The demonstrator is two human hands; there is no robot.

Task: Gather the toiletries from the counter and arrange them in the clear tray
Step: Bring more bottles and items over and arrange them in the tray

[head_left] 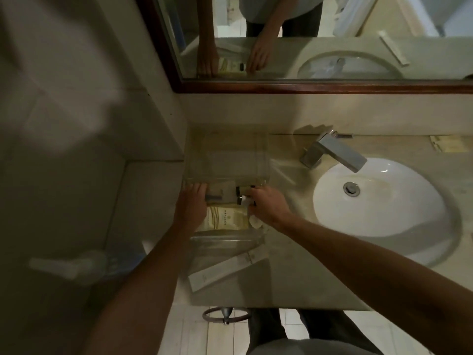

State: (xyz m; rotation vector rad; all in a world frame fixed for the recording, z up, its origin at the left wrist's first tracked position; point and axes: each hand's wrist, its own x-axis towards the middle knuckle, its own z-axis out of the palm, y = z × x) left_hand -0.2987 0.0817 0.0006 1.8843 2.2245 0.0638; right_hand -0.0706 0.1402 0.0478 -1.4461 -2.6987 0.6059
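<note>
While the clear tray [226,160] sits at the back left of the counter [289,283], against the wall and beneath the mirror [307,37], its far part looks bare and its near part is where my hands are working. Small bottles with dark caps [239,196] lie on their sides at the tray's near edge, between my two hands. My left hand [190,203] rests flat-fingered against the left ends of those bottles, fingers extended and pressing rather than wrapped around anything. My right hand [268,203] comes in from the right, fingertips curled onto the capped ends; whether it truly pinches a bottle or only touches it I cannot tell. Just nearer to me than the bottles lies a cream packet with printed lines [225,219], and beside it, under my right hand, a small white round item [254,221]. Closer still a long white box [227,271] lies diagonally on the counter, well apart from the tray's back. To the right is the white sink [384,201] with its chrome faucet [332,155], and beyond the faucet, at the far right of the counter, another cream packet [450,143].
</note>
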